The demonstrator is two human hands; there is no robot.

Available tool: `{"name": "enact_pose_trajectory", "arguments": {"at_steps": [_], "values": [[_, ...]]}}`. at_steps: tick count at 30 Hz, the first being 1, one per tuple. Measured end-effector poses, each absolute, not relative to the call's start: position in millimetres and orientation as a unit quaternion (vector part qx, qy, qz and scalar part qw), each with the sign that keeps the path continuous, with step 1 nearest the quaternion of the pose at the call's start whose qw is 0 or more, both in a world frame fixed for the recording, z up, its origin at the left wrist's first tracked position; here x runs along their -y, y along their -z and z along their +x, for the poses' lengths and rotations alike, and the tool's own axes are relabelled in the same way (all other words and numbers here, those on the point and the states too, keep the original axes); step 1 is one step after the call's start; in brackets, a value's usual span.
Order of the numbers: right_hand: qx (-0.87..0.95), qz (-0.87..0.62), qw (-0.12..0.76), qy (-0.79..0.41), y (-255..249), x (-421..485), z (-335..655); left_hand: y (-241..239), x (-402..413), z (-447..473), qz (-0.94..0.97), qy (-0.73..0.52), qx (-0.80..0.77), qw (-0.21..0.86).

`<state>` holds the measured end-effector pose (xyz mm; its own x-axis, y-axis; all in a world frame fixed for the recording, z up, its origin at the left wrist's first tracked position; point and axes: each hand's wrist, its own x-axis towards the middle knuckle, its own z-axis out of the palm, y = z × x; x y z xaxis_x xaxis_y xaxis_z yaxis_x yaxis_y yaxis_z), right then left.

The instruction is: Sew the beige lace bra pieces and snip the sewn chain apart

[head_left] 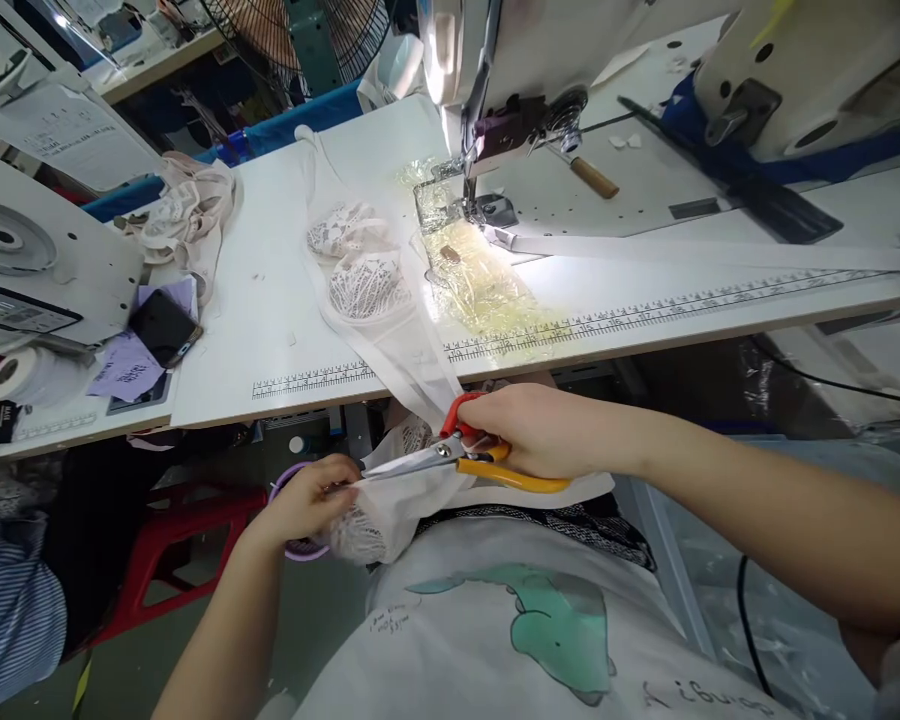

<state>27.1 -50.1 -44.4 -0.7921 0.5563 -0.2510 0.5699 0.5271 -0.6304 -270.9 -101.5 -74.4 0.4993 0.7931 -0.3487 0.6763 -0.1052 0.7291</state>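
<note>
My right hand (544, 428) grips a pair of scissors (412, 460) with red and orange handles. The blades are nearly closed, pointing left, and their tips reach the fingers of my left hand (311, 500). Those fingers pinch the edge of a white lace bra (360, 535) over my lap. Whether the blades have cut anything cannot be seen. On the table, another part of white lace bra pieces (371, 285) lies flat with cups up, and its fabric runs down over the front edge towards the scissors.
A sewing machine (525, 60) stands over the table (262, 300), with yellowish film by its needle and a white strip (682, 250) running right. At left are a phone (165, 328), a thread cone (34, 376) and a beige lace pile (187, 215). A red stool (187, 540) stands beside a seated person.
</note>
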Motion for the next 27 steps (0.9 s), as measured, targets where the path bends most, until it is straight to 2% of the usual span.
{"name": "enact_pose_trajectory", "arguments": {"at_steps": [3, 7, 9, 12, 14, 19, 22, 27], "values": [[-0.853, 0.328, 0.035, 0.404, 34, 45, 21, 69, 94, -247, 0.805, -0.063, -0.464, 0.365], [-0.841, 0.310, 0.042, 0.441, 21, 43, 15, 61, 100, -205, 0.839, -0.209, -0.365, 0.346], [-0.841, 0.296, 0.038, 0.451, 17, 42, 13, 61, 105, -190, 0.823, -0.281, -0.368, 0.330], [-0.840, 0.303, 0.033, 0.449, 14, 38, 12, 66, 108, -182, 0.788, -0.316, -0.416, 0.325], [-0.846, 0.311, 0.030, 0.433, 14, 33, 11, 70, 109, -183, 0.748, -0.319, -0.450, 0.370], [-0.869, 0.289, 0.010, 0.401, 17, 21, 5, 73, 106, -189, 0.526, -0.360, -0.502, 0.584], [-0.880, 0.272, -0.006, 0.389, 17, 19, 0, 74, 103, -189, 0.445, -0.396, -0.499, 0.629], [-0.885, 0.252, -0.022, 0.391, 14, 17, -4, 76, 99, -188, 0.430, -0.403, -0.480, 0.650]]}}
